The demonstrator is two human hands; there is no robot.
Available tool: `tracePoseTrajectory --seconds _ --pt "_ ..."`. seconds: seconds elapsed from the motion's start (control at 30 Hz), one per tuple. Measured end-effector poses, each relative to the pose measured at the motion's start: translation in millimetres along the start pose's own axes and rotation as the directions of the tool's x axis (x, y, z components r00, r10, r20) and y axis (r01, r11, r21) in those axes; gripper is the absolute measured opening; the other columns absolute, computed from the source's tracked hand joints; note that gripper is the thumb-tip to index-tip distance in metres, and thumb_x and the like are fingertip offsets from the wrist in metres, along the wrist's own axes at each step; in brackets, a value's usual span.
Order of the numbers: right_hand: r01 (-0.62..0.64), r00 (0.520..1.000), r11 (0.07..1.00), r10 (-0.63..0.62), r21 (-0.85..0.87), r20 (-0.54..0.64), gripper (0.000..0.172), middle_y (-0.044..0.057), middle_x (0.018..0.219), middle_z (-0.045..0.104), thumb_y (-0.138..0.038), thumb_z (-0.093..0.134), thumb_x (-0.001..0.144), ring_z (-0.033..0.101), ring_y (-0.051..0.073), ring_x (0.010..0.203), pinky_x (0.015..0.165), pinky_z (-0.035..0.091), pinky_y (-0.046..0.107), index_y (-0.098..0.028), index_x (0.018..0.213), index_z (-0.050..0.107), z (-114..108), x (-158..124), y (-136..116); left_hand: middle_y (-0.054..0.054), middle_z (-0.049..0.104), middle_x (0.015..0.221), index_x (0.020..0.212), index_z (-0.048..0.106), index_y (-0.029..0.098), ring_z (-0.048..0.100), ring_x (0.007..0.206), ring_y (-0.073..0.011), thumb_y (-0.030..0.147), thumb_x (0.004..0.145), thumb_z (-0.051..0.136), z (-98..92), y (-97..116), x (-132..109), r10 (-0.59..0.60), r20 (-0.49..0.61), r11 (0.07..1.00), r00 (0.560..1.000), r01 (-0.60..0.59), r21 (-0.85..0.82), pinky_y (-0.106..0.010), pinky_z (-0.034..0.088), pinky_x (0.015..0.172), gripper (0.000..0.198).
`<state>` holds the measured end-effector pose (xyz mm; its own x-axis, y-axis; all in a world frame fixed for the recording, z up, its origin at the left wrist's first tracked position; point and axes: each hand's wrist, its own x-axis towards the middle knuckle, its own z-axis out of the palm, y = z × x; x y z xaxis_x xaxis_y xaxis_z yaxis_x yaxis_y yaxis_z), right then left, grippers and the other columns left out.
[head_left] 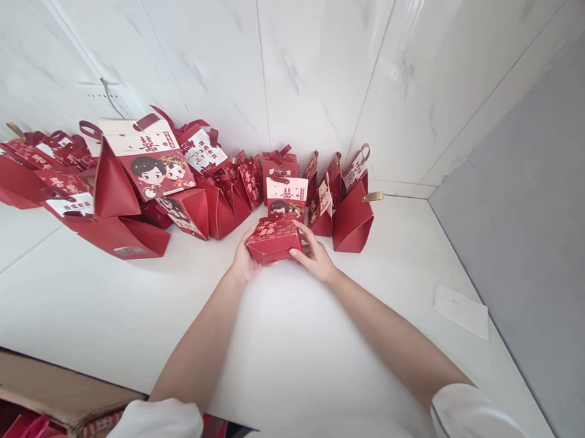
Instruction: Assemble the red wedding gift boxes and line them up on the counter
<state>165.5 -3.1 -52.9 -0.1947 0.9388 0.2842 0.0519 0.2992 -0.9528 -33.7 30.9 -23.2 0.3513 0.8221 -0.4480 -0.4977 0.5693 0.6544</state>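
Between my two hands is a red gift box (276, 245) with gold lettering, tilted so that a folded end faces me. My left hand (246, 259) grips its left side, the fingers partly hidden beneath it. On the right side, my right hand (314, 254) holds it with the thumb on the near end and the fingers at the far edge. Right behind it stands another gift box (287, 192) with a cream top band and a cartoon couple. More red boxes with ribbon handles, such as the one at the right (354, 216), stand close by.
A larger box with a cartoon couple (147, 158) rests on a pile of red boxes at the left, near a wall socket (107, 98). A white card (461, 311) lies on the white counter (289, 350). Lower left, a cardboard carton (51, 388) holds red items.
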Motion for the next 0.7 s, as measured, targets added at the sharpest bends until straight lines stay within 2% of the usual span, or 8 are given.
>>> tracePoseTrajectory --seconds 0.1,0.17,0.3,0.4,0.47,0.57,0.63,0.7 --pt "0.002 1.0 1.0 -0.002 -0.021 -0.013 0.069 0.007 0.118 0.062 -0.046 0.064 0.081 0.066 0.017 0.071 0.065 0.056 0.033 -0.032 0.141 0.034 0 0 2 -0.008 0.073 0.1 0.116 0.062 0.017 0.069 0.071 -0.0244 0.051 0.082 0.053 1.0 -1 0 0.003 -0.046 0.999 0.999 -0.002 0.032 -0.031 0.055 0.044 0.049" --pt "0.017 0.999 0.998 -0.018 -0.056 -0.027 0.065 0.007 0.117 0.062 -0.045 0.063 0.082 0.066 0.018 0.074 0.068 0.056 0.034 -0.031 0.14 0.036 0 -1 1 -0.009 0.072 0.102 0.116 0.062 0.017 0.069 0.074 -0.0243 0.048 0.082 0.052 -0.6 -2 0 0.007 -0.037 0.998 0.999 -0.005 0.055 -0.031 0.056 0.046 0.047" --pt "0.136 0.986 0.962 -0.155 -0.237 -0.065 0.062 0.008 0.127 0.057 -0.042 0.064 0.082 0.066 0.024 0.094 0.08 0.056 0.037 -0.03 0.138 0.04 0 -5 1 -0.012 0.072 0.102 0.113 0.063 0.012 0.068 0.076 -0.0245 0.042 0.083 0.052 -8.2 -4 1 -0.004 0.116 0.995 0.993 -0.007 0.101 -0.03 0.055 0.048 0.044" --pt "0.23 0.957 0.869 -0.285 -0.439 -0.062 0.063 0.009 0.131 0.052 -0.041 0.066 0.08 0.062 0.027 0.106 0.085 0.056 0.04 -0.03 0.137 0.041 0 -9 5 -0.014 0.07 0.105 0.113 0.064 0.011 0.068 0.079 -0.0234 0.035 0.081 0.06 -13.1 -9 5 0.023 0.216 0.989 0.976 -0.055 0.141 -0.03 0.055 0.058 0.04" --pt "0.29 0.932 0.793 -0.362 -0.535 -0.032 0.065 0.009 0.136 0.047 -0.04 0.065 0.081 0.06 0.027 0.111 0.082 0.057 0.04 -0.032 0.139 0.038 1 -10 10 -0.013 0.069 0.112 0.115 0.063 0.014 0.068 0.091 -0.0244 0.033 0.078 0.067 -14.5 -12 8 0.141 0.218 0.974 0.966 -0.175 0.143 -0.033 0.055 0.075 0.041" --pt "0.405 0.873 0.722 -0.487 -0.561 0.003 0.086 0.012 0.143 0.041 -0.043 0.068 0.078 0.052 0.029 0.124 0.089 0.055 0.042 -0.03 0.148 0.019 4 -8 16 -0.009 0.063 0.124 0.118 0.062 0.019 0.061 0.111 -0.0272 0.033 0.077 0.071 -14.0 -14 14 0.379 0.193 0.889 0.905 -0.414 0.195 -0.038 0.049 0.093 0.045" --pt "0.453 0.844 0.713 -0.536 -0.535 0.0 0.102 0.014 0.143 0.043 -0.046 0.072 0.076 0.047 0.029 0.129 0.097 0.051 0.044 -0.026 0.151 0.006 6 -6 17 -0.008 0.058 0.132 0.121 0.061 0.021 0.055 0.12 -0.0293 0.035 0.077 0.071 -12.7 -14 16 0.454 0.191 0.832 0.87 -0.491 0.258 -0.04 0.045 0.098 0.047" --pt "0.451 0.847 0.723 -0.531 -0.524 -0.004 0.106 0.014 0.144 0.044 -0.046 0.072 0.076 0.048 0.028 0.129 0.1 0.049 0.044 -0.025 0.152 0.001 8 -4 15 -0.007 0.049 0.141 0.127 0.057 0.023 0.045 0.13 -0.0308 0.038 0.079 0.069 -11.2 -14 16 0.494 0.207 0.786 0.845 -0.535 0.309 -0.042 0.04 0.104 0.051"
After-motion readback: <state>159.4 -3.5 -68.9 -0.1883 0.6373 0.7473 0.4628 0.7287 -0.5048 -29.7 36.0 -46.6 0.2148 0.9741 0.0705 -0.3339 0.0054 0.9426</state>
